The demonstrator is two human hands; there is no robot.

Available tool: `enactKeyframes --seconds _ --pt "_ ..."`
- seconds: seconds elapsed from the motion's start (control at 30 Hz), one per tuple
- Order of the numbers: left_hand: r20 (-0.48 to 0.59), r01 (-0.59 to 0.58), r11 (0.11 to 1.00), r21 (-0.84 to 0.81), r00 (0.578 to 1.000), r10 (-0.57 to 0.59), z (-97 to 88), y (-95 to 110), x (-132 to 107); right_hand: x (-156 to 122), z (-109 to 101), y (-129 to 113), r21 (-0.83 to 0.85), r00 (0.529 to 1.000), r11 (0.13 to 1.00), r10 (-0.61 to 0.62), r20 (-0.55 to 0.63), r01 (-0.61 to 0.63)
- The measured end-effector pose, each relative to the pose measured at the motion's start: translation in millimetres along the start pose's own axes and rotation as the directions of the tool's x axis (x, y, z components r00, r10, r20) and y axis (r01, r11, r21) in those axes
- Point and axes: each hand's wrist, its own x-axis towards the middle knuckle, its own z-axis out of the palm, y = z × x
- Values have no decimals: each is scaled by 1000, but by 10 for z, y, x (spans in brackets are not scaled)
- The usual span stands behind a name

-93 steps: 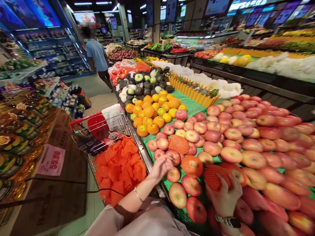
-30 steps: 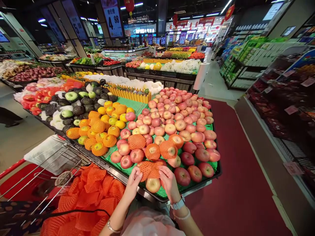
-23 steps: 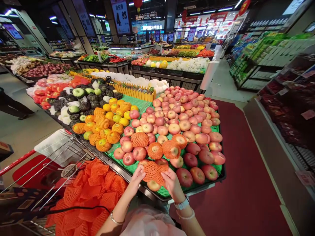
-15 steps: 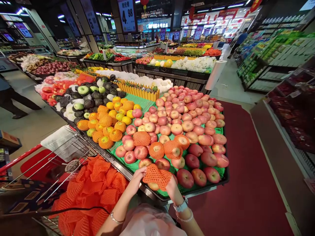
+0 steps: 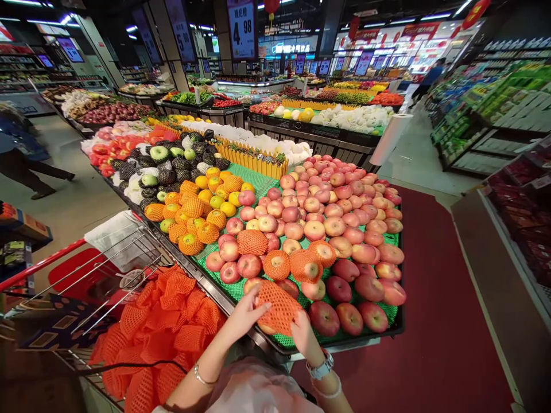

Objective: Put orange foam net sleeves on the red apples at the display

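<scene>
An orange foam net [image 5: 279,307] sits over an apple [image 5: 267,328] at the near edge of the desk [image 5: 398,328]. The left hand [image 5: 243,315] rests on it, grip released, fingers spread; the right hand [image 5: 301,335] presses its side, grip unclear.

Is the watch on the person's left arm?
No, the white wristwatch is on the wrist of the right hand, while the left hand has a thin bracelet on its arm.

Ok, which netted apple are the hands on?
The front apple, its orange foam net between the left hand and right hand; the other netted apples sit untouched further back.
</scene>
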Motion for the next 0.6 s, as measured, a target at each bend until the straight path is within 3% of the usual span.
enactKeyframes --seconds 0.07,0.13,0.2,0.27,0.33,0.37,0.43,0.47,0.6 --pt "-181 -43 997 58 982 53 -132 30 85 8 -30 -66 177 990 976 135 -27 -128" --pt "-392 -123 983 136 905 168 -406 99 154 0 -92 -123 376 954 886 298 -16 -271" --pt "-577 -202 953 224 760 297 -771 179 171 -30 -158 -144 500 912 780 408 48 -376" --pt "-724 -213 934 286 590 356 -1146 246 124 -90 -180 -123 481 886 747 425 185 -458" --pt "-819 -228 937 264 461 343 -1462 292 35 -180 -110 -80 385 825 742 408 391 -549" --pt "-846 -250 937 243 418 331 -1586 308 -15 -230 -34 -61 315 783 761 380 493 -568" --pt "-882 -285 935 209 359 306 -1763 338 -105 -320 192 -40 241 726 808 297 621 -537" --pt "-892 -298 932 205 336 303 -1821 356 -140 -349 329 -40 218 705 880 167 689 -421" --pt "-906 -325 912 248 255 337 -1917 480 -216 -305 853 -120 235 522 950 -95 847 -208"
